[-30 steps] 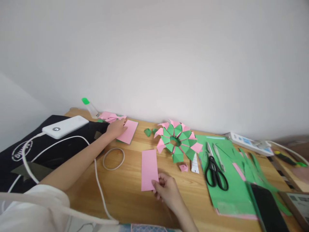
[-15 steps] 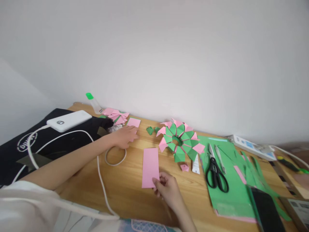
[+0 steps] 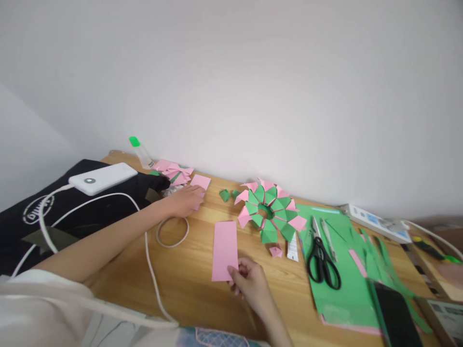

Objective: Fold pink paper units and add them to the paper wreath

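My right hand [image 3: 249, 279] pinches the lower right corner of a pink paper rectangle [image 3: 224, 250], thumb on top, just above the wooden table. My left hand [image 3: 186, 200] reaches across to the back left, its fingers stretched over pink paper pieces [image 3: 201, 180]; whether it grips one is hidden. Behind that hand lie folded pink and green paper pieces [image 3: 175, 172]. Right of the paper rectangle sits a ring of folded green and pink paper units [image 3: 269, 236]. Small folded green pieces [image 3: 224, 194] and a small folded pink piece [image 3: 276, 251] lie near the ring.
Black-handled scissors [image 3: 321, 260] and a pen-like tool [image 3: 330, 241] rest on green paper sheets [image 3: 340, 303]. A phone [image 3: 394, 313] lies at the right. On the left, a white power bank [image 3: 103, 178] sits on black cloth [image 3: 72, 226], its white cable [image 3: 150, 265] crossing the table. A glue bottle [image 3: 142, 153] leans behind.
My left hand has drawn slightly back toward the left, its fingers now lower over the pink paper pieces. My right hand and its paper have hardly moved.
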The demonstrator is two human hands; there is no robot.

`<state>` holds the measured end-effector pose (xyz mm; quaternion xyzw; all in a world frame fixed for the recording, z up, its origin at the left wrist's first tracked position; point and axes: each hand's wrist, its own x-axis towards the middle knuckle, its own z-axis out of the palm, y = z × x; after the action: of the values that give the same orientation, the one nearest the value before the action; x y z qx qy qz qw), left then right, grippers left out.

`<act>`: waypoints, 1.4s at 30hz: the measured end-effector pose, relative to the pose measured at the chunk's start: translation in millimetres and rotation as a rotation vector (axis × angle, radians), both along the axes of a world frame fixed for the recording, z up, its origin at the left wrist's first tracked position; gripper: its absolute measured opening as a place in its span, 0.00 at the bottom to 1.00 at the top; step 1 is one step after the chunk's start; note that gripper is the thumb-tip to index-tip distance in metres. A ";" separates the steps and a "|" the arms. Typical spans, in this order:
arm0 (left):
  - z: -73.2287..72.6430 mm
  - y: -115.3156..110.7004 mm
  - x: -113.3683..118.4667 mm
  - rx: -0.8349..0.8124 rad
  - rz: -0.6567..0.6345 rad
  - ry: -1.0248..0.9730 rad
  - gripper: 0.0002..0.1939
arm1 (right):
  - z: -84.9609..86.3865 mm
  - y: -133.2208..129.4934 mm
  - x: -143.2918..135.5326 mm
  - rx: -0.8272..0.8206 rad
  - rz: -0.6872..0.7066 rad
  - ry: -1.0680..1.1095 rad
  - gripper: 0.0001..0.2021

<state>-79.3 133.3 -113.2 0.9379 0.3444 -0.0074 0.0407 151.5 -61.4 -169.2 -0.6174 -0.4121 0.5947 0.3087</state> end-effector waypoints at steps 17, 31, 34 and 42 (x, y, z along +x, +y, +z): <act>41.6 -126.6 12.1 -0.837 0.066 -0.502 0.09 | 58.7 -34.1 21.9 0.392 -0.040 0.153 0.16; 74.3 -114.6 57.0 -1.184 0.125 -1.086 0.31 | 109.7 -2.1 11.3 0.537 -0.060 0.195 0.19; 92.5 -115.4 58.9 -1.115 0.103 -1.112 0.26 | 132.7 10.4 15.9 0.548 -0.037 0.196 0.22; 115.9 -109.3 69.4 -0.940 0.003 -1.256 0.32 | 177.7 38.7 22.9 0.642 -0.005 0.070 0.21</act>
<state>-9.9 24.0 2.7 0.6504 0.2191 0.3796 0.6205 174.4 -22.7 8.5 -0.4687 -0.5661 0.4544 0.5034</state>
